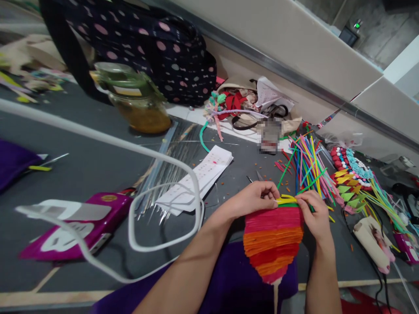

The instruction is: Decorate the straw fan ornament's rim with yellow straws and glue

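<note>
Low and right of centre in the frame, the left hand (257, 197) and right hand (314, 213) both pinch the yellow strip (285, 200) atop a layered paper ornament (273, 242) — pink, orange and red tiers. Coloured sticks (307, 168) fan out just above — a white cable (131, 218) loops at left.

- A heart-shaped stack of layered felt strips (273, 242), banded pink, orange and red from top to point, hangs upright with its tip downward over the near edge of the dark grey worktop (98, 165), above purple cloth.
- A small bundle of yellow and green felt strips (286, 200) lies flat across the stack's top edge, pinched at both ends.
</note>
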`<state>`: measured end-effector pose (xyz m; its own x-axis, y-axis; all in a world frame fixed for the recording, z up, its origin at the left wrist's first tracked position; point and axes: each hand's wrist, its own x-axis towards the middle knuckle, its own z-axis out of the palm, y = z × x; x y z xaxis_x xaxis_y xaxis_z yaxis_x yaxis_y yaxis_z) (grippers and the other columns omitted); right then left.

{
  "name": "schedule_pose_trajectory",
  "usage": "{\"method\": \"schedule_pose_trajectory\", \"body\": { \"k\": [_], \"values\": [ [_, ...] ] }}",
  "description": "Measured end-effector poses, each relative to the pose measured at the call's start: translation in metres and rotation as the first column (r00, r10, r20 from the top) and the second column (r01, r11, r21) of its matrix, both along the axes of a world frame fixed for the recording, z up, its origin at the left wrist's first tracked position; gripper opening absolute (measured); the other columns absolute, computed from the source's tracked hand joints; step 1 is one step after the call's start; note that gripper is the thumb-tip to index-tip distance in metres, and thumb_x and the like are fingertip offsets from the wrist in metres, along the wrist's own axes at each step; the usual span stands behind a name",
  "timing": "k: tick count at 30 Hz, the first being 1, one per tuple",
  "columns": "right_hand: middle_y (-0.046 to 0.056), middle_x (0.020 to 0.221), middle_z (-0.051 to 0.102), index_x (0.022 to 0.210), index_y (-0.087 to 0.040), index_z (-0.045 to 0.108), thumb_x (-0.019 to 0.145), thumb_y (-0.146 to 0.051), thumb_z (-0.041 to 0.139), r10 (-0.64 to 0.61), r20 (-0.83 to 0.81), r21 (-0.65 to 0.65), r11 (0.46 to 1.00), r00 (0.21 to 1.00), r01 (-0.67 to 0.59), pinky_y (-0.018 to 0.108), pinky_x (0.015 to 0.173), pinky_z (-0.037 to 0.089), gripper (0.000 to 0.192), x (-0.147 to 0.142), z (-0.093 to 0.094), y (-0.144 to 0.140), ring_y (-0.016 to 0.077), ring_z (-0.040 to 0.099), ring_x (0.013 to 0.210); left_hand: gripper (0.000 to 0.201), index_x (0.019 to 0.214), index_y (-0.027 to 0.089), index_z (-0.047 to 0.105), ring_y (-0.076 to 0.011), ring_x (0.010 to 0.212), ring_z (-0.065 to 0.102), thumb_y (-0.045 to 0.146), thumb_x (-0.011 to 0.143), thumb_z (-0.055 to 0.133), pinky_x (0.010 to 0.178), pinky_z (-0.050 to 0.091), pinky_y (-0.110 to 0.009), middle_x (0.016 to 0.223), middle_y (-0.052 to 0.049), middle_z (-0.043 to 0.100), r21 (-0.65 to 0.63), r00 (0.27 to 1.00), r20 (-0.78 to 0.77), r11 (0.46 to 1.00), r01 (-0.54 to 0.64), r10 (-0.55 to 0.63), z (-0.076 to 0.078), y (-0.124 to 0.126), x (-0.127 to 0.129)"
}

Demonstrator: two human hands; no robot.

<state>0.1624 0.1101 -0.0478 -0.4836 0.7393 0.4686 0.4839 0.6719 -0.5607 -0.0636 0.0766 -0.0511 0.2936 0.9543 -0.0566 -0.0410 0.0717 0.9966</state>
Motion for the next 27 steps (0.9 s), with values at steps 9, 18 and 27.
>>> {"method": "schedule_pose_trajectory", "body": {
  "k": [9, 18, 27],
  "values": [
    [0.005, 0.081, 0.064, 0.085, -0.022, 0.064, 0.093, -0.024, 0.049, -0.013, 0.019, 0.003, 1.000, 1.000, 0.013, 0.034, 0.073, 0.046, 0.016, -0.004, 0.002, -0.002, 0.0199, 0.059, 0.081, 0.016, 0.073, 0.015, 0.062, -0.0090, 0.055, 0.042, 0.030, 0.069, 0.063, 0.053, 0.031, -0.021, 0.058, 0.005, 0.051, 0.006, 0.998, -0.041, 0.999, -0.043, 0.043, 0.004, -0.001, 0.002],
    [0.005, 0.083, 0.065, 0.087, -0.021, 0.063, 0.092, -0.020, 0.049, -0.013, 0.004, 0.028, 1.000, 1.000, 0.013, 0.034, 0.073, 0.046, 0.015, -0.007, 0.004, -0.004, 0.0200, 0.060, 0.083, 0.013, 0.070, 0.015, 0.061, -0.0084, 0.054, 0.043, 0.028, 0.071, 0.062, 0.053, 0.034, -0.020, 0.058, 0.005, 0.052, 0.085, 0.996, -0.067, 0.995, -0.058, 0.064, 0.003, -0.002, 0.006],
    [0.002, 0.080, 0.066, 0.091, -0.024, 0.067, 0.091, -0.021, 0.055, 0.065, 0.074, 0.130, 0.989, 0.995, -0.074, 0.036, 0.075, 0.043, 0.012, -0.022, 0.008, -0.013, 0.0185, 0.060, 0.079, 0.012, 0.069, 0.016, 0.059, -0.0086, 0.054, 0.040, 0.027, 0.072, 0.058, 0.051, 0.032, -0.020, 0.058, 0.005, 0.049, 0.115, 0.987, -0.124, 0.990, -0.087, 0.101, 0.010, -0.006, 0.013]
  ]
}}
